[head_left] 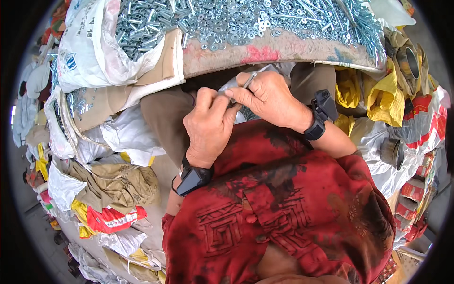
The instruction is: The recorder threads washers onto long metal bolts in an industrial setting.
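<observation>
Over my lap, in front of the table's near edge, both hands meet. My right hand (272, 99) is closed in a pinch around a slim silver metal bolt (249, 80), which slants with one end sticking up past the fingers. Pressed together at the bolt's lower end are the fingertips of my left hand (208, 125). A small dark part shows there between the fingers, too covered to name. Beyond the hands, loose washers (255, 26) lie spread in a wide heap, with metal sleeves (146, 31) piled to their left and long bolts (364, 35) to their right.
The cloth-covered table edge (265, 52) curves close above my hands. A white woven sack (85, 47) lies open at its left. Yellow bags (385, 94) and a metal can (392, 152) stand on the right. Brown and white sacks (118, 184) crowd the left.
</observation>
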Demonstrator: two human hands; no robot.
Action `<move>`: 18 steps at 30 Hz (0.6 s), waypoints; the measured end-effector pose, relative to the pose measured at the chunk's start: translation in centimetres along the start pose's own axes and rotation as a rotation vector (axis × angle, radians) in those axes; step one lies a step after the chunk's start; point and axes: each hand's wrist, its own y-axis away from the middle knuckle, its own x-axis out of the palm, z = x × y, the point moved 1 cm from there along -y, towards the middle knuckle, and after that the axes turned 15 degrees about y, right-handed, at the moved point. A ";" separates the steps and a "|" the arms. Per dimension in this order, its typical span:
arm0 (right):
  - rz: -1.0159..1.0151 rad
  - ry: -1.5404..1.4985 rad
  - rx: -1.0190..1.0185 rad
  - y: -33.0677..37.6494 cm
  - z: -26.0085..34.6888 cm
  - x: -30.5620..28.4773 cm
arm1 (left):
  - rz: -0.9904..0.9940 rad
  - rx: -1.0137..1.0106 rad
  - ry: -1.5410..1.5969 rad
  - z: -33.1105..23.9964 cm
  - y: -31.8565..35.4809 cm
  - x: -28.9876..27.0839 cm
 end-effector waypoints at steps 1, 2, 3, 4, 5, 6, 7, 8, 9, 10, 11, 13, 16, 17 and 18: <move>0.007 -0.007 0.000 0.0 -0.1 0.0 | 0.009 0.043 0.079 0.2 0.0 -0.1; 0.028 -0.146 -0.059 -0.1 -0.1 -0.2 | 0.015 0.036 0.218 0.5 0.0 -0.1; 0.048 -0.283 -0.116 -0.1 -0.2 -0.6 | 0.016 0.028 0.219 1.0 -0.3 -0.5; 0.154 -0.366 -0.201 -0.2 0.0 -2.5 | 0.210 -0.031 0.576 1.5 -0.9 -1.2; 0.158 -0.371 -0.197 0.0 0.2 -2.6 | 0.404 -0.091 0.933 2.0 -1.0 -1.6; 0.187 -0.555 -0.244 0.3 0.6 -2.7 | 0.522 -0.334 1.188 2.2 -0.7 -1.8; 0.214 -0.739 -0.289 0.4 0.7 -2.7 | 0.520 -0.341 1.189 2.3 -0.5 -1.6; 0.234 -0.734 -0.285 0.5 0.2 -2.2 | 0.526 -0.468 1.302 2.5 -0.2 -1.3; 0.237 -0.740 -0.283 0.3 -0.2 -1.8 | 0.529 -0.596 1.411 2.8 0.1 -0.9; 0.249 -0.710 -0.279 0.1 -0.4 -1.4 | 0.503 -0.598 1.450 3.2 0.2 -0.6; 0.261 -0.680 -0.275 -0.1 -0.8 -1.2 | 0.500 -0.605 1.450 3.5 0.1 -0.7; 0.289 -0.449 -0.296 -0.5 -1.4 -1.8 | 0.507 -0.681 1.389 4.1 -0.2 -0.8; 0.219 -0.810 -0.299 -0.5 -1.2 -2.0 | 0.466 -0.672 1.391 3.4 -0.3 -0.1; 0.220 -0.818 -0.294 -0.7 -1.3 -2.4 | 0.449 -0.651 1.423 3.1 -0.6 -0.1; 0.242 -0.646 -0.299 -1.1 -1.4 -3.1 | 0.491 -0.670 1.341 3.7 -0.9 -0.3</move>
